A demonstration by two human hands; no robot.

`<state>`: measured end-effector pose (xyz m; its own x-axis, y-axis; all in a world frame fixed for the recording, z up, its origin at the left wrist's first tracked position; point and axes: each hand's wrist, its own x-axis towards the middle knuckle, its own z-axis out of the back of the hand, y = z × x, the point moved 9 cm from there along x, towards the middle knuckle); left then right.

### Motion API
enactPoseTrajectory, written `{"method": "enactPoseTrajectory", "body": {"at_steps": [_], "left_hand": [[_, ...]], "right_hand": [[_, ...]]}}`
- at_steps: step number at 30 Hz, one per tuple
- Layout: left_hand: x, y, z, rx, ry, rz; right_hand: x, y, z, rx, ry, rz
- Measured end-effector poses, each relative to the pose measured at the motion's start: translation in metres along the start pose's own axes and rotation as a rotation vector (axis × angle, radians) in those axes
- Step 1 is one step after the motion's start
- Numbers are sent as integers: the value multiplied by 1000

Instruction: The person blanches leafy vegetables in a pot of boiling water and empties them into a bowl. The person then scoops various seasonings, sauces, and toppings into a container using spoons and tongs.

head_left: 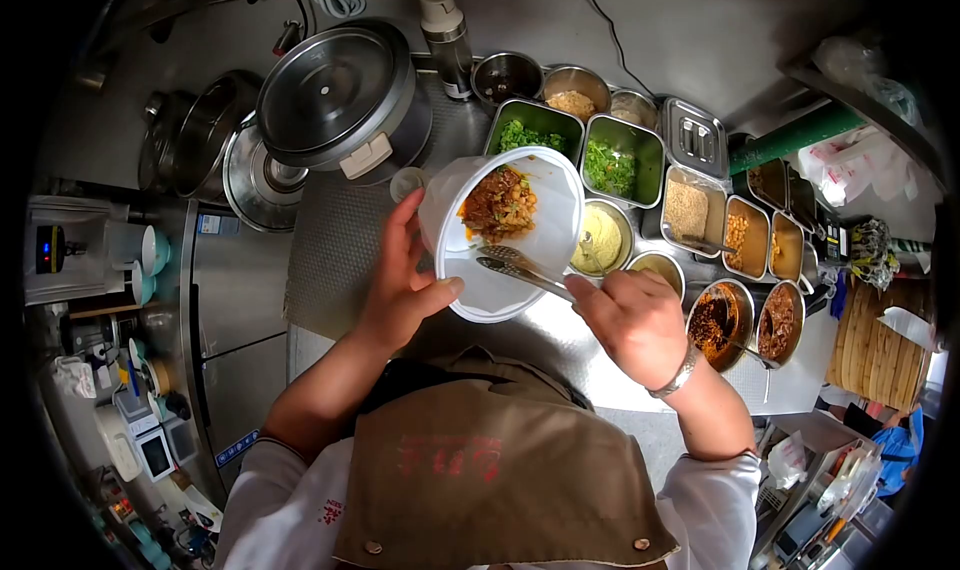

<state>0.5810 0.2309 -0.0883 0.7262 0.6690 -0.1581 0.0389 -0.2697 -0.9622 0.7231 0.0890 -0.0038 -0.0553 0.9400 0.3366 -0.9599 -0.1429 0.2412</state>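
My left hand (pixel 403 282) grips a white plastic tub (pixel 510 303) by its side, thumb over the rim. The tub is tilted so its inside faces me. In it lies a brown, saucy food mix (pixel 500 205) with chickpea-like pieces and bits of green. My right hand (pixel 635 325) is closed around metal tongs (pixel 535 278) with slotted ends, which reach into the tub just below the food. Behind the tub stand metal containers of chopped greens (pixel 612 167) and a bowl of pale yellow paste (pixel 598 238).
A large lidded cooker (pixel 340 100) stands at the back left beside a flask (pixel 446 45). To the right are a tray of crushed nuts or seeds (pixel 686 210), a bowl of chili oil (pixel 718 320) and a bowl of reddish sauce (pixel 778 320). A wooden board (pixel 872 345) lies far right.
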Motion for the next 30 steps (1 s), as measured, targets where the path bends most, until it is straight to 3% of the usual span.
{"method": "enactPoseTrajectory", "body": {"at_steps": [6, 13, 19, 30], "left_hand": [[0, 0, -4, 56, 42, 16], [0, 10, 0, 65, 34, 65], [1, 15, 7, 36, -4, 78], [-2, 10, -1, 23, -52, 30]], "right_hand": [[18, 22, -7, -123, 24, 209], [24, 24, -19, -106, 63, 223], [16, 15, -26, -59, 101, 124], [11, -19, -42, 342, 247, -294]]}}
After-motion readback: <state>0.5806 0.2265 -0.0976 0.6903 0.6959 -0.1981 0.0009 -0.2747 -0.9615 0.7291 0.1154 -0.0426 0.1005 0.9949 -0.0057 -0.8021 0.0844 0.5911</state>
